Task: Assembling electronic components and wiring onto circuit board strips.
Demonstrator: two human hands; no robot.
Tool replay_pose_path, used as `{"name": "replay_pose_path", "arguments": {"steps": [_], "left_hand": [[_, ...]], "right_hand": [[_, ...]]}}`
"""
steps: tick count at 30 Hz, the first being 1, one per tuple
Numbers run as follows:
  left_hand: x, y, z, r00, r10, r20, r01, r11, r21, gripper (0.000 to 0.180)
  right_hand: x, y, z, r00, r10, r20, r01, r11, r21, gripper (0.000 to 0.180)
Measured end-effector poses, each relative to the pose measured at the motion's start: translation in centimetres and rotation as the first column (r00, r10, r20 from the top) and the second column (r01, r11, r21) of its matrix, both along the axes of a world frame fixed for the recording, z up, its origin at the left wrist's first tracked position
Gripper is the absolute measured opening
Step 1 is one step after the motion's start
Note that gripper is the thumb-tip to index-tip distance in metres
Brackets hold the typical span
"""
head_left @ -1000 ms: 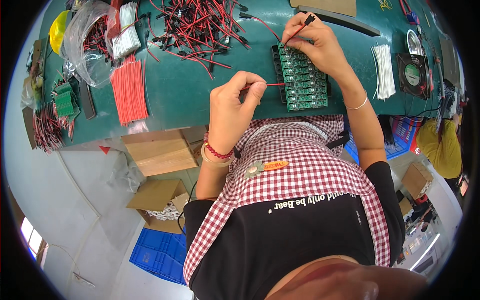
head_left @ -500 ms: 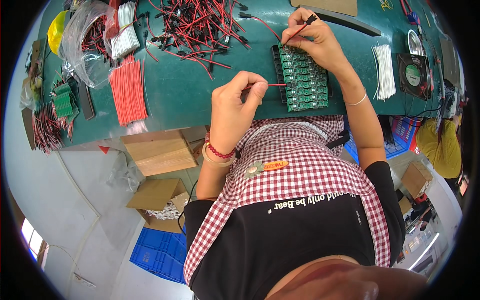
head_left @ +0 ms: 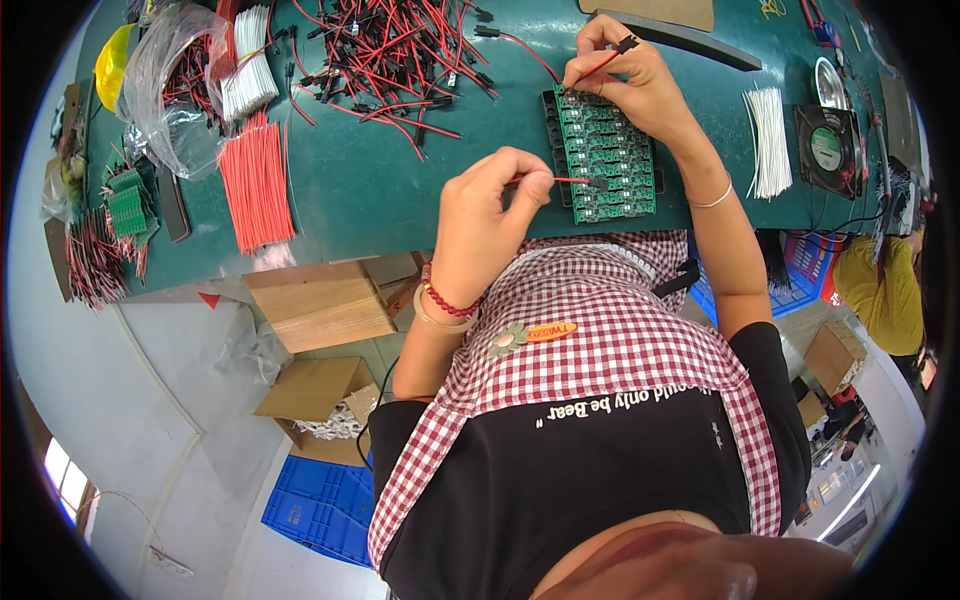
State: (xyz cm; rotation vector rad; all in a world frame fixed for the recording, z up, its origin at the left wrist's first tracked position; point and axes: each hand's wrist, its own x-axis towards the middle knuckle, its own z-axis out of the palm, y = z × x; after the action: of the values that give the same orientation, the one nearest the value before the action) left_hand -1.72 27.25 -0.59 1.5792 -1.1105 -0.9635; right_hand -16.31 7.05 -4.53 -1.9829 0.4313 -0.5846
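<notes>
The board (head_left: pixel 612 160), green and packed with small parts, lies on the bench (head_left: pixel 370 185), with a black holder (head_left: pixel 551 125) showing along its left edge. The left hand (head_left: pixel 488 210) is just left of the board's near half, thumb and forefinger pinched on the red lead (head_left: pixel 568 180); that lead runs rightward, its black plug (head_left: pixel 598 183) over the board's near half, though whether it touches the board I cannot tell. The right hand (head_left: pixel 640 88) is over the board's far end, thumb and forefinger closed on the second lead (head_left: pixel 602 66). The lead's lower end is at the board's far left corner; its black connector (head_left: pixel 627 44) sticks up past the fingers.

A loose lead (head_left: pixel 530 48) curves down to near that same corner. Beyond the board and to its left spreads a pile of leads (head_left: pixel 385 60); well left of the board are the red wires (head_left: pixel 257 185) and a clear bag (head_left: pixel 165 110). Right of the board lie the white wires (head_left: pixel 768 145), then a fan (head_left: pixel 828 150). A dark bar (head_left: pixel 690 42) sits beyond the board, off to the right.
</notes>
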Motion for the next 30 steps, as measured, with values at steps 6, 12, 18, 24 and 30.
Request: {"name": "replay_pose_path", "arguments": {"steps": [6,12,18,24,30], "left_hand": [[-1.5,-0.4,-1.0,0.988,-0.153,0.013,0.154,0.987,-0.044,0.012],[-1.6,-0.7,-1.0,0.984,-0.171,0.049,0.173,0.984,-0.039,0.012],[-1.5,-0.8,-1.0,0.983,-0.172,0.057,0.175,0.984,-0.042,0.012],[-1.5,-0.8,-1.0,0.980,-0.192,0.058,0.193,0.981,-0.006,0.012],[-1.5,-0.8,-1.1,0.983,-0.182,0.035,0.182,0.983,-0.021,0.012]], "right_hand": [[-0.1,0.3,0.5,1.000,0.012,0.016,-0.012,1.000,0.016,0.021],[-0.2,0.1,0.4,0.999,0.036,0.020,-0.036,0.999,-0.006,0.021],[-0.1,0.0,0.4,0.999,0.038,0.010,-0.038,0.999,-0.004,0.020],[-0.1,0.0,0.5,0.999,0.052,0.004,-0.052,0.998,-0.025,0.011],[-0.2,0.0,0.8,0.996,0.072,-0.043,-0.079,0.982,-0.171,0.008]]}}
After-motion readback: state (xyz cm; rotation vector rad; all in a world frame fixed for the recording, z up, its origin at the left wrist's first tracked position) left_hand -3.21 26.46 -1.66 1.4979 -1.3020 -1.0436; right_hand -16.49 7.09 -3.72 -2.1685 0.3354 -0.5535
